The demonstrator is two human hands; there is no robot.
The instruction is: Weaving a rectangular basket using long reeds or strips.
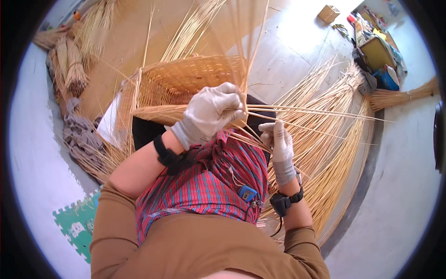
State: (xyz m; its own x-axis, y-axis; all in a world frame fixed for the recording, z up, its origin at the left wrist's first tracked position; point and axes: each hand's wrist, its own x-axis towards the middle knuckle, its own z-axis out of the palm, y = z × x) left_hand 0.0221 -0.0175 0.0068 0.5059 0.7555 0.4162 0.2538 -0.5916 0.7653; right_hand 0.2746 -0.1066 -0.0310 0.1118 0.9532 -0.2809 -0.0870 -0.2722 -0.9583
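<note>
A half-woven wicker basket (186,76) of tan rods rests on its side across my lap, its hollow facing away from me. My left hand (214,108), in a whitish knit glove, grips the basket's right corner, where loose rods fan out upward and to the right. Just right of that corner, my gloved right hand (281,144) has its fingertips closed around one of the thin wicker rods (306,126) sticking out sideways. The exact pinch point is small and partly hidden by the fingers.
Long loose rods (320,172) lie in a big heap on the right. Tied bundles (74,69) stand at the far left, beside a grey cloth (81,135). A blue tape measure (247,193) lies on my checked apron (200,186). A cardboard box (328,14) sits far right.
</note>
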